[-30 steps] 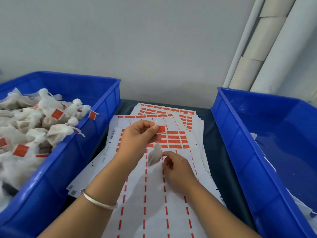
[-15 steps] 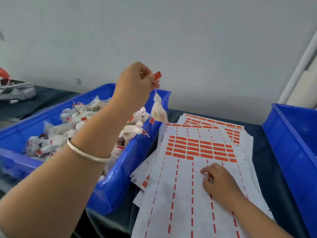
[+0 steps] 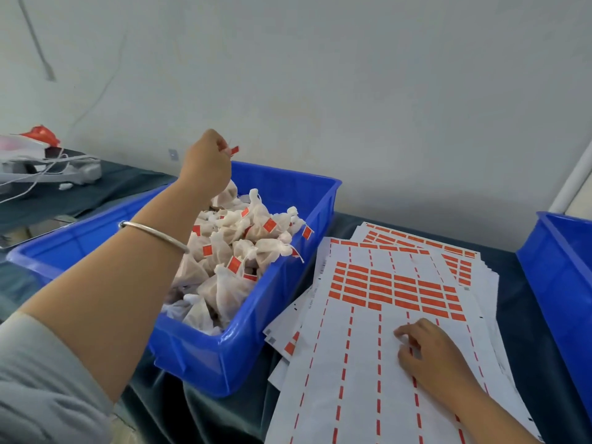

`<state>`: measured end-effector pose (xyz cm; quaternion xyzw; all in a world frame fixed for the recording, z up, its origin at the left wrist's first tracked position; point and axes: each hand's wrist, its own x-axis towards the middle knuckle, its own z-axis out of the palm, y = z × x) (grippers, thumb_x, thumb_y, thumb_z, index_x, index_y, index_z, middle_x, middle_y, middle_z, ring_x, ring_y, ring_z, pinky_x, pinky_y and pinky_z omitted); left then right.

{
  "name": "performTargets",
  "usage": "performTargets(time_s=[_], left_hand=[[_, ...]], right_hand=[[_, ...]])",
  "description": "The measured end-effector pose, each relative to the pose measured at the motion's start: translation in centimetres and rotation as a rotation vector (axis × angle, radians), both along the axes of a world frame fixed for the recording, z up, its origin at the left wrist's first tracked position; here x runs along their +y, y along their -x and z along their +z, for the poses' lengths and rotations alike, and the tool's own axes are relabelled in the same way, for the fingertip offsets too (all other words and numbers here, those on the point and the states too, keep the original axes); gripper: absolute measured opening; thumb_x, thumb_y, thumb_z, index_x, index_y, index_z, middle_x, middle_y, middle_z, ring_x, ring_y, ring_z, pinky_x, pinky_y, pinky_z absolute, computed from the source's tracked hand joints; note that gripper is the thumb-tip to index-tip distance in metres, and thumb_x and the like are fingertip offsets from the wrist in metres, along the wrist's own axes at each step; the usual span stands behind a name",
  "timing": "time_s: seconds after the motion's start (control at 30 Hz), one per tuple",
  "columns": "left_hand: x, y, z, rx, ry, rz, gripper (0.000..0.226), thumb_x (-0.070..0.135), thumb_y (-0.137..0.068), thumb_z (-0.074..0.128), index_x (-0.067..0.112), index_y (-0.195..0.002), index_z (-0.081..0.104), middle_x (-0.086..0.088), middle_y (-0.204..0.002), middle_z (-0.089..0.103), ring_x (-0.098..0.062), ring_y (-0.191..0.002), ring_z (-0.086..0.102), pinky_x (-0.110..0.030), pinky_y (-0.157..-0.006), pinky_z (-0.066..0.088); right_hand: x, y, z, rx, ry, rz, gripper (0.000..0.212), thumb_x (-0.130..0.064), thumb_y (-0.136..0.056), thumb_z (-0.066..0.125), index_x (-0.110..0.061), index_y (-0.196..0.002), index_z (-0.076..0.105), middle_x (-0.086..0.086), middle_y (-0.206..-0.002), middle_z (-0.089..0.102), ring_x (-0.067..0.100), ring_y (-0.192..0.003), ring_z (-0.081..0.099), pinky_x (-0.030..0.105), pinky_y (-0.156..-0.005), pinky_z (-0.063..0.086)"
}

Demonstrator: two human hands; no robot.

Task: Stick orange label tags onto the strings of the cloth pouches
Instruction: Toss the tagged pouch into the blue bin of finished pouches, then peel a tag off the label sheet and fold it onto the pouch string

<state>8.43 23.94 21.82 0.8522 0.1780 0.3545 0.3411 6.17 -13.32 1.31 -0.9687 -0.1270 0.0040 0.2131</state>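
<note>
Cloth pouch [image 3: 229, 190], light and limp, hangs under the left hand [image 3: 205, 165] pinching its orange tag [image 3: 234, 150] by the string, best hold there; right hand [image 3: 429, 350] rests loosely curled, holding nothing, on the label sheet [image 3: 358, 363].

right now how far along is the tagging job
Done: the blue plastic bin holds a heap of white cloth pouches, many showing orange tags. In hand: the left hand pinches a small orange label tag above that bin. Left: the white label sheet under the right hand keeps several rows of orange labels.
</note>
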Motion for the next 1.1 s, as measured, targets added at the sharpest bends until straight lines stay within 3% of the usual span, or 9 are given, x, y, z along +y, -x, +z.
performTargets(time_s=[0.1, 0.23, 0.37, 0.57, 0.7, 0.77, 0.93, 1.03, 1.1], left_hand=[[0.9, -0.2, -0.1, 0.059, -0.044, 0.016, 0.007, 0.014, -0.097, 0.038, 0.013, -0.096, 0.045, -0.004, -0.098, 0.054, -0.017, -0.084, 0.047, -0.024, -0.058, 0.033], [1.8, -0.2, -0.7, 0.159, -0.007, 0.053, 0.023, 0.022, -0.097, 0.037, 0.003, -0.101, 0.05, -0.008, -0.086, 0.052, -0.025, -0.078, 0.047, -0.03, -0.06, 0.033], [1.5, 0.3, -0.2, 0.096, 0.068, 0.087, 0.035, 0.03, -0.098, 0.033, 0.002, -0.113, 0.047, -0.009, -0.094, 0.051, -0.027, -0.084, 0.051, -0.034, -0.068, 0.034], [-1.8, 1.0, 1.0, 0.059, 0.073, -0.09, 0.027, 0.029, -0.096, 0.034, 0.007, -0.097, 0.051, -0.017, -0.104, 0.063, -0.034, -0.096, 0.061, -0.047, -0.086, 0.049], [-7.9, 0.9, 0.1, 0.133, 0.089, -0.318, 0.024, 0.026, -0.097, 0.037, 0.013, -0.091, 0.056, -0.006, -0.093, 0.066, -0.019, -0.08, 0.065, -0.035, -0.066, 0.05], [-11.4, 1.0, -1.0, 0.191, 0.004, -0.427, 0.023, 0.025, -0.095, 0.04, 0.013, -0.089, 0.059, -0.005, -0.088, 0.067, -0.019, -0.074, 0.065, -0.032, -0.061, 0.051], [-19.5, 0.6, -5.9, 0.409, -0.19, -0.562, 0.018, 0.023, -0.094, 0.048, 0.016, -0.1, 0.063, -0.002, -0.092, 0.067, -0.016, -0.079, 0.063, -0.025, -0.063, 0.05], [-23.6, 1.1, -10.5, 0.532, -0.211, -0.612, 0.018, 0.027, -0.094, 0.051, 0.022, -0.109, 0.06, 0.002, -0.098, 0.064, -0.01, -0.078, 0.06, -0.022, -0.07, 0.051], [-25.6, 1.9, -13.8, 0.588, -0.214, -0.678, 0.021, 0.029, -0.093, 0.052, 0.028, -0.113, 0.059, 0.004, -0.113, 0.063, -0.008, -0.083, 0.057, -0.02, -0.071, 0.047]], right_hand=[[0.1, 0.0, 0.1, -0.006, 0.01, 0.0, 0.027, -0.031, -0.092, 0.056, -0.031, -0.118, 0.057, -0.013, -0.122, 0.053, 0.002, -0.1, 0.048, 0.02, -0.099, 0.039], [0.2, 0.0, 0.2, -0.008, 0.024, 0.002, 0.025, -0.03, -0.092, 0.056, -0.03, -0.117, 0.056, -0.012, -0.123, 0.053, 0.004, -0.102, 0.05, 0.021, -0.099, 0.04], [0.3, 0.0, 0.3, -0.003, 0.036, 0.003, 0.024, -0.029, -0.092, 0.056, -0.03, -0.116, 0.056, -0.011, -0.122, 0.053, 0.005, -0.102, 0.051, 0.021, -0.099, 0.041], [0.8, 0.9, 0.7, -0.065, 0.101, -0.049, 0.026, -0.034, -0.094, 0.052, -0.027, -0.118, 0.058, -0.014, -0.12, 0.056, 0.003, -0.1, 0.052, 0.016, -0.096, 0.04], [1.0, 2.2, 1.1, -0.077, 0.085, -0.095, 0.018, -0.038, -0.096, 0.048, -0.029, -0.108, 0.058, -0.014, -0.113, 0.061, 0.001, -0.086, 0.053, 0.013, -0.087, 0.04], [0.8, 2.9, 1.7, -0.038, 0.061, -0.074, 0.015, -0.038, -0.096, 0.048, -0.032, -0.106, 0.058, -0.014, -0.114, 0.062, 0.004, -0.089, 0.057, 0.015, -0.088, 0.041], [-1.0, 6.1, 5.3, -0.102, -0.011, -0.035, 0.026, -0.031, -0.097, 0.047, -0.031, -0.122, 0.056, -0.013, -0.129, 0.056, 0.007, -0.11, 0.057, 0.018, -0.095, 0.04], [-3.2, 8.1, 8.4, -0.23, -0.045, 0.019, 0.027, -0.025, -0.098, 0.045, -0.026, -0.121, 0.059, -0.012, -0.127, 0.057, 0.005, -0.109, 0.056, 0.017, -0.093, 0.042], [-5.5, 8.7, 10.6, -0.295, -0.076, -0.019, 0.025, -0.021, -0.097, 0.046, -0.023, -0.116, 0.062, -0.01, -0.121, 0.06, 0.002, -0.103, 0.055, 0.014, -0.089, 0.042]])
